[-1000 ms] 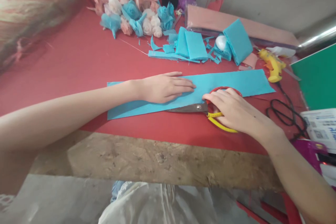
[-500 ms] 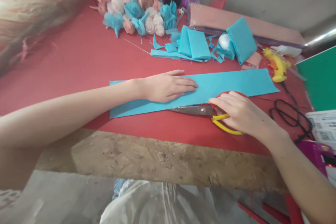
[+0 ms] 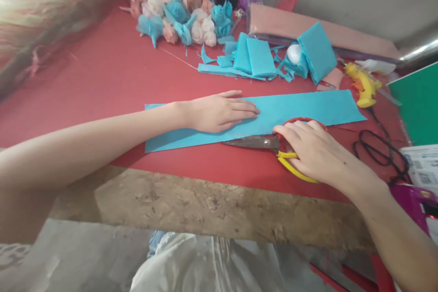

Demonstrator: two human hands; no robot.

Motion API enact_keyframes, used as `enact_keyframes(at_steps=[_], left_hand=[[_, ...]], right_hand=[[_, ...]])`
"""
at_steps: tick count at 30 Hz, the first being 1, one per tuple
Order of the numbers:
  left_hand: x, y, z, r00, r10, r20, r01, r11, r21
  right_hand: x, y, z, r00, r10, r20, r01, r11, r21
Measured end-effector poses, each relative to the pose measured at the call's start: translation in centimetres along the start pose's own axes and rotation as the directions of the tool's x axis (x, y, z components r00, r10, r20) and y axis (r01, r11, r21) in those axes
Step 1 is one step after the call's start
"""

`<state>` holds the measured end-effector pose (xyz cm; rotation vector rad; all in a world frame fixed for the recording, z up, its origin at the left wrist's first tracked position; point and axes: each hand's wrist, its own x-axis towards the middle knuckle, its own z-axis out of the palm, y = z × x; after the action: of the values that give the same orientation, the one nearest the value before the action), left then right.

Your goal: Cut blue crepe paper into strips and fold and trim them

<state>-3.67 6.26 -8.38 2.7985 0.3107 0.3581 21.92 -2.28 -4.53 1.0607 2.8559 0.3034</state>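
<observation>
A long strip of blue crepe paper [image 3: 301, 107] lies flat across the red-covered table. My left hand [image 3: 219, 112] rests on the strip near its middle, palm down with the fingers stretched out. At the strip's near edge, my right hand [image 3: 311, 146] is wrapped round the handles of a pair of scissors [image 3: 263, 142], one handle red and the other yellow. The blades point left along that edge, partly under the paper or just against it; I cannot tell which. They look nearly closed.
Paper roses [image 3: 178, 11] in blue, pink and white are heaped at the back. Folded blue paper [image 3: 262, 57] and scraps lie beyond the strip. A yellow glue gun [image 3: 364, 84] with a black cord [image 3: 366, 143] is at the right. The wooden table edge [image 3: 205, 198] runs along the front.
The whole view has shifted slightly. My right hand has turned a little on the scissors handles, its wrist further right. My left hand stays on the paper.
</observation>
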Motion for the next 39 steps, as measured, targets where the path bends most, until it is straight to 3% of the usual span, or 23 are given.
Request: enact_keyframes(at_steps=[17, 29, 36, 39], left_hand=[[0.1, 0.0, 0.0, 1.000, -0.019, 0.005, 0.020, 0.999, -0.032], [-0.1, 0.1, -0.1, 1.000, -0.012, 0.007, 0.012, 1.000, -0.025], [-0.1, -0.1, 0.0, 1.000, -0.005, 0.011, 0.005, 1.000, -0.004], [-0.1, -0.1, 0.0, 1.000, -0.010, 0.025, 0.010, 1.000, 0.003]], right_hand=[[3.3, -0.7, 0.0, 0.995, -0.094, -0.030, 0.097, 0.982, 0.160], [2.9, -0.3, 0.5, 0.978, -0.163, -0.130, 0.182, 0.972, 0.150], [2.1, -0.4, 0.0, 0.961, -0.245, -0.127, 0.258, 0.961, 0.098], [1.7, -0.8, -0.3, 0.972, -0.212, -0.103, 0.221, 0.972, 0.081]])
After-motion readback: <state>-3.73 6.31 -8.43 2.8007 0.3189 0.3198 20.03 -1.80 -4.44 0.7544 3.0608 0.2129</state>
